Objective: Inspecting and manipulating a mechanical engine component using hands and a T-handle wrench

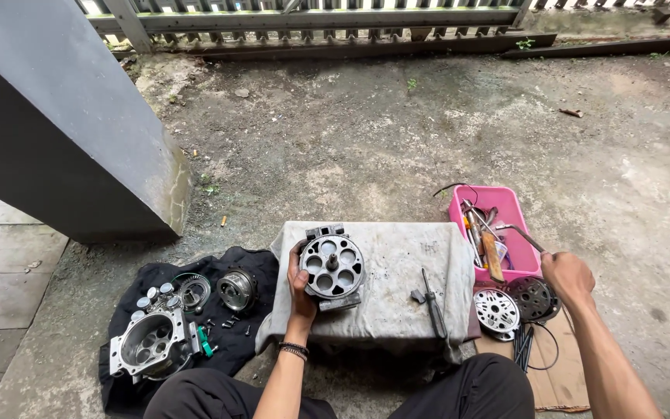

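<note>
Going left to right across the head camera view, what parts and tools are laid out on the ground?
Silver metal housing with round bores → round metal drum on black cloth → round perforated metal assembly in left hand → dark screwdriver on grey cloth → shiny perforated disc → dark perforated disc

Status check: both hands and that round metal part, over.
Left hand grips round metal part on cloth-covered stand. Right hand holds bent metal tool at pink bin. Screwdriver lies beside part, apart.

No packages, labels, signs or screens in view.
</note>
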